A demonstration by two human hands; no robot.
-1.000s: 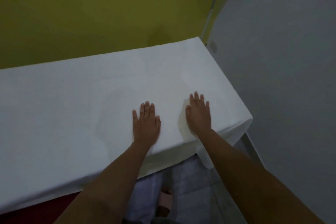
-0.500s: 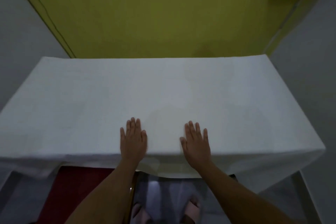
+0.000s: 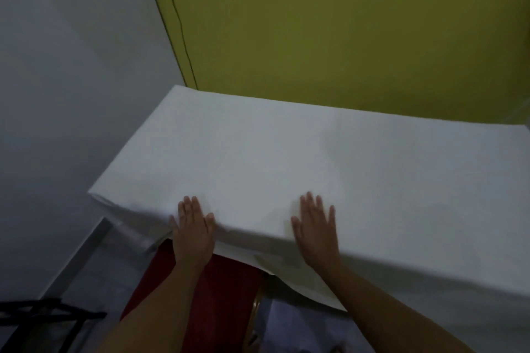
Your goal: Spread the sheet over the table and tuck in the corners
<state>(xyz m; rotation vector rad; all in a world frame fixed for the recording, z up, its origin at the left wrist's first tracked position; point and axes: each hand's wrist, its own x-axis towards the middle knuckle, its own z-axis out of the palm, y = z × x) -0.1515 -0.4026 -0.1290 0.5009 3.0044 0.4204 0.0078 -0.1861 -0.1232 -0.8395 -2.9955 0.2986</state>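
Note:
A white sheet [image 3: 286,157] covers the whole table top and hangs over its near edge and left end. My left hand [image 3: 192,228] lies flat on the sheet at the near edge, close to the near left corner, fingers straight. My right hand [image 3: 317,231] lies flat on the sheet at the same edge, further right, fingers spread. Neither hand grips the cloth. The overhang sags unevenly below the edge between my forearms. The table itself is hidden under the sheet.
A yellow wall [image 3: 344,23] runs behind the table and a grey wall [image 3: 66,66] stands at the left. A red chair seat [image 3: 218,289] sits under the near edge. A dark frame [image 3: 43,321] shows at the bottom left.
My view has swung from the table's right end to its left end. Both hands have slid left along the near edge, staying flat on the sheet.

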